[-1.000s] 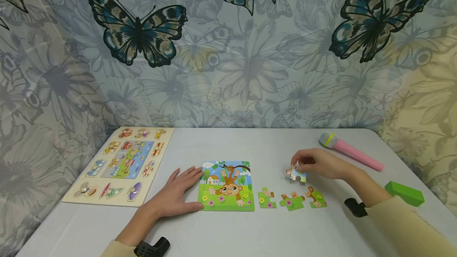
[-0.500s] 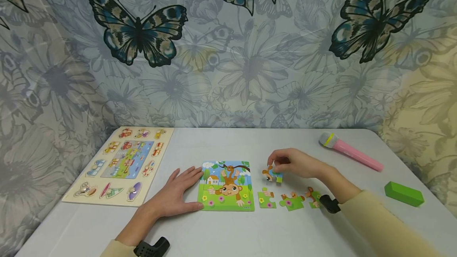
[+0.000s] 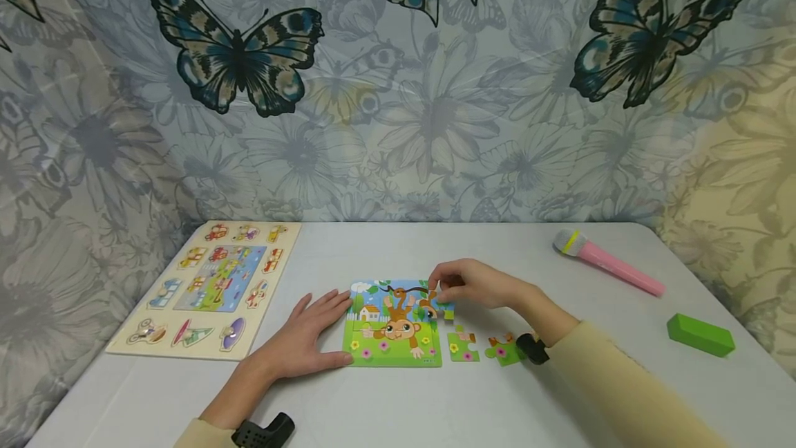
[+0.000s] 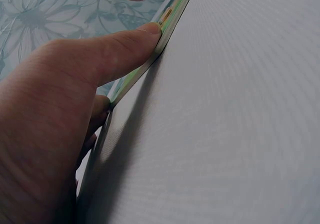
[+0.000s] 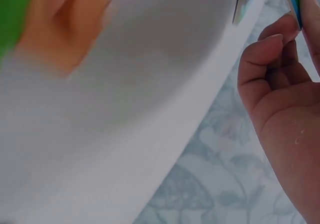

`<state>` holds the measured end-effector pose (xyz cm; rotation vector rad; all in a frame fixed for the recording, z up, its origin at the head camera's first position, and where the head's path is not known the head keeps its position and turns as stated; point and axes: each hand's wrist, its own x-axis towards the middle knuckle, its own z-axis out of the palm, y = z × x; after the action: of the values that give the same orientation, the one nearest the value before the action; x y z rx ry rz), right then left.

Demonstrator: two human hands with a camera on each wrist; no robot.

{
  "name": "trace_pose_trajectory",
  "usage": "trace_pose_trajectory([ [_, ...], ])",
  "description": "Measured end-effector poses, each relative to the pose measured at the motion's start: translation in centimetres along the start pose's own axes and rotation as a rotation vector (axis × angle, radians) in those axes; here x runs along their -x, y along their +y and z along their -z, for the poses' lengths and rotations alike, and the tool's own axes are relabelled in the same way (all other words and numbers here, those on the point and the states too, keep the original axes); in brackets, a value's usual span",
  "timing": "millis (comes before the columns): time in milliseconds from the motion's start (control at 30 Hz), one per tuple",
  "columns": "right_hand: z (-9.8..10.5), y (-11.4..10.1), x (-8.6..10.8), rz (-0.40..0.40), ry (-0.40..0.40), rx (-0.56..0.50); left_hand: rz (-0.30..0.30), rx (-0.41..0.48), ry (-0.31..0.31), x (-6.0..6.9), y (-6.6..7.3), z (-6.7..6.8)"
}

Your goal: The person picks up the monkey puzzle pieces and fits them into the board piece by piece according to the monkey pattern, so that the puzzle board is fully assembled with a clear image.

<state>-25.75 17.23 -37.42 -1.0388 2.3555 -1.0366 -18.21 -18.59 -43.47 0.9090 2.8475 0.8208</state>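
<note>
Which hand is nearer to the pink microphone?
Right. The right hand is left of the pink microphone, holding a puzzle piece; the left hand is farther left, touching the monkey board.

We see a monkey board with one piece held up at its right edge.
The board (image 3: pixel 387 350) lies flat, its monkey hanging head down above flowers, and our left hand (image 3: pixel 301 339) touches its left side. Our right hand (image 3: pixel 477 283) pinches the orange-and-blue piece (image 3: pixel 428 310), clear of the board. Just right of the board lie a flowered green piece (image 3: pixel 463 348) and another green piece (image 3: pixel 501 350), partly hidden.
</note>
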Motion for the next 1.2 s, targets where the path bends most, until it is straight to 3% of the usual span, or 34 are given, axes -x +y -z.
trace_pose_trajectory([
  [433, -2.1, -0.9, -2.2, 0.003, -0.052, 0.035, -0.010, 0.001, 0.008, -0.1, 0.1, 0.0],
  [1200, -3.5, -1.7, -3.5, -0.058, -0.046, 0.216, -0.003, 0.001, 0.009, 0.1, 0.1, 0.0],
])
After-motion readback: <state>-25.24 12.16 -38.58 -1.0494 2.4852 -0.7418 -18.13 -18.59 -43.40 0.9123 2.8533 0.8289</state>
